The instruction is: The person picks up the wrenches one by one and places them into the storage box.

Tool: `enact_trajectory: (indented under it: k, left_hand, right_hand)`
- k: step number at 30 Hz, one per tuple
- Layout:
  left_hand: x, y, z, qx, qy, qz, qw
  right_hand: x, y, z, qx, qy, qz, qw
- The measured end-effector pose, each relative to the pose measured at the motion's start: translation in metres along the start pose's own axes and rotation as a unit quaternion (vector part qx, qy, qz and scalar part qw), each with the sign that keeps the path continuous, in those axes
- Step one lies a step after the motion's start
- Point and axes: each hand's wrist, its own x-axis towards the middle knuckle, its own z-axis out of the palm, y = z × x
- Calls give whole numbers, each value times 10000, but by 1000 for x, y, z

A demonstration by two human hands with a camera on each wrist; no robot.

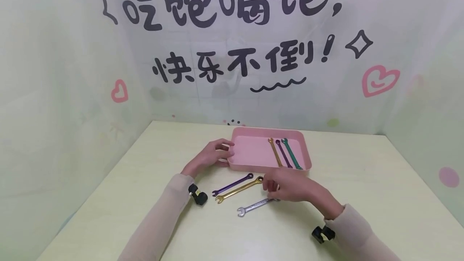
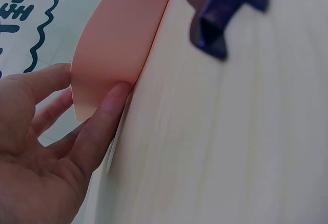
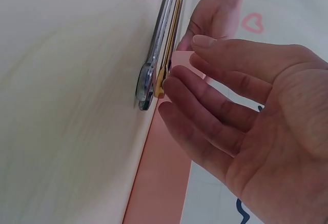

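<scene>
The left hand (image 1: 214, 154) holds the left end of a pink tray (image 1: 241, 168); in the left wrist view its thumb lies against the tray wall near the corner. Empty and loosely curled, the right hand (image 1: 290, 185) is just above the far ends of a silver wrench (image 1: 250, 209) and a gold wrench (image 1: 237, 190). A purple wrench (image 1: 232, 185) lies beside the gold one, on the table in front of the tray. The right wrist view has the right hand's fingertips (image 3: 171, 83) close to the gold wrench's end.
Inside the tray's right half lie another gold wrench (image 1: 275, 152), a second purple wrench (image 1: 284, 154) and a green wrench (image 1: 292, 154). The pale table (image 1: 203, 237) is bordered by a printed curtain (image 1: 199, 104) at the back and sides.
</scene>
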Motion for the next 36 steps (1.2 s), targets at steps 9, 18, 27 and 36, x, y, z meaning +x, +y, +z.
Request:
enact_trajectory:
  k: [9, 18, 27, 36]
  left_hand:
    - [0, 0, -1, 28, -2, 47, 10000]
    - [1, -1, 0, 52, 7, 19, 10000]
    - [0, 1, 0, 84, -12, 4, 10000]
    - [-1, 1, -1, 36, 18, 11, 10000]
  right_hand:
    - [2, 2, 3, -392, -227, -441, 9980]
    - [8, -4, 19, -933, -61, -677, 9933]
    - [8, -6, 22, -831, -245, -315, 9957]
    - [9, -6, 20, -588, -356, -277, 9973]
